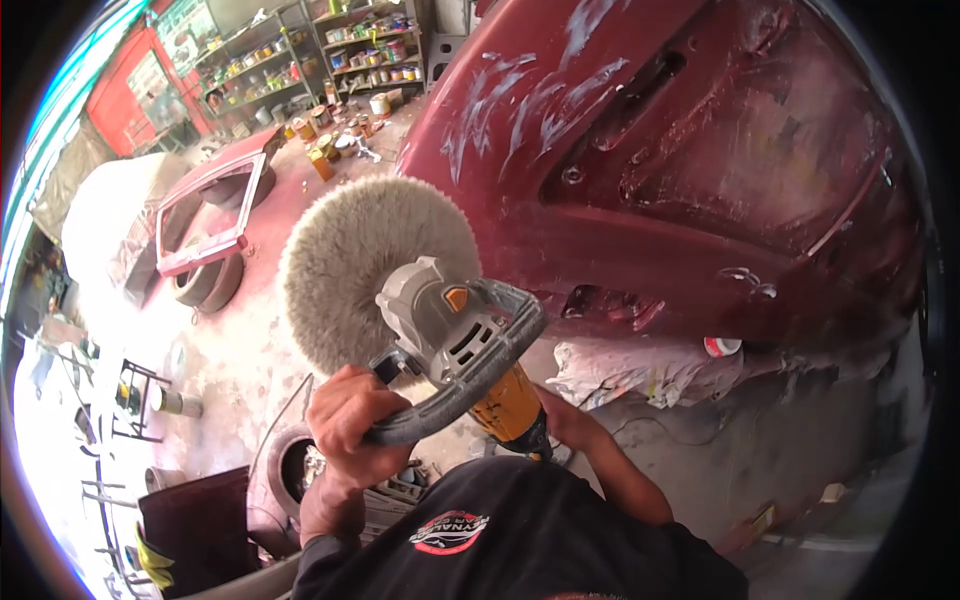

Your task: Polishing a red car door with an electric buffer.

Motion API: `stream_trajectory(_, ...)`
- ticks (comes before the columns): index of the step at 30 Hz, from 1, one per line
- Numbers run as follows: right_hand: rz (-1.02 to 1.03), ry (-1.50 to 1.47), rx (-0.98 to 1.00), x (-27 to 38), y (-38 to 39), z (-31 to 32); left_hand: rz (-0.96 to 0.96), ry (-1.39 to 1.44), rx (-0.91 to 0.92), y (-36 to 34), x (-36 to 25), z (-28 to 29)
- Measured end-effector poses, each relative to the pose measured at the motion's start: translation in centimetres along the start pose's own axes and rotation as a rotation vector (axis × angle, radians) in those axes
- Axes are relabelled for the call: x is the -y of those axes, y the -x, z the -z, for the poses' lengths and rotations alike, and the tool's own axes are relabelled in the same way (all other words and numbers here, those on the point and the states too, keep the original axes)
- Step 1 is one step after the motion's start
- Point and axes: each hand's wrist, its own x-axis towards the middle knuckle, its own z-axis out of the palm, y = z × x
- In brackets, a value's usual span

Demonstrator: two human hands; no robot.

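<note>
A yellow and grey power polisher point(435, 310) with a large round wool pad point(345, 250) is held up in front of my body. My left hand point(352, 425) is closed around one side of its black loop handle. Against the rear of the yellow body rests my right hand point(568, 420), its fingers mostly hidden behind the tool. Just right of the pad is a big dark red car panel point(700, 245), streaked with whitish smears point(575, 100) near its far left edge. In this view the pad's edge overlaps the panel; whether they touch I cannot tell.
Plastic-like sheeting point(650, 370) and a red and white round item point(722, 346) lie under the panel's near edge. Left stand a red door frame point(215, 210) and tyres point(215, 285). Shelves of cans point(375, 55) line the back. A cord point(680, 440) crosses the floor at right.
</note>
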Motion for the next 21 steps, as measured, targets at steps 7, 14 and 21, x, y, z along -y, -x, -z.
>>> stream_trajectory(7, 0.04, 0.574, -0.254, -0.8, 3.4, -4.5, 0.012, 0.072, 0.018, 0.1, 2.9, -0.9)
stream_trajectory(14, 0.023, 0.761, -0.463, 1.3, 5.2, -5.1, 0.179, 0.236, 0.019, 2.6, 5.4, -3.1)
stream_trajectory(21, -0.04, 0.824, -0.509, 1.8, 6.7, -3.6, 0.266, 0.23, -0.004, 4.1, 5.9, -5.9)
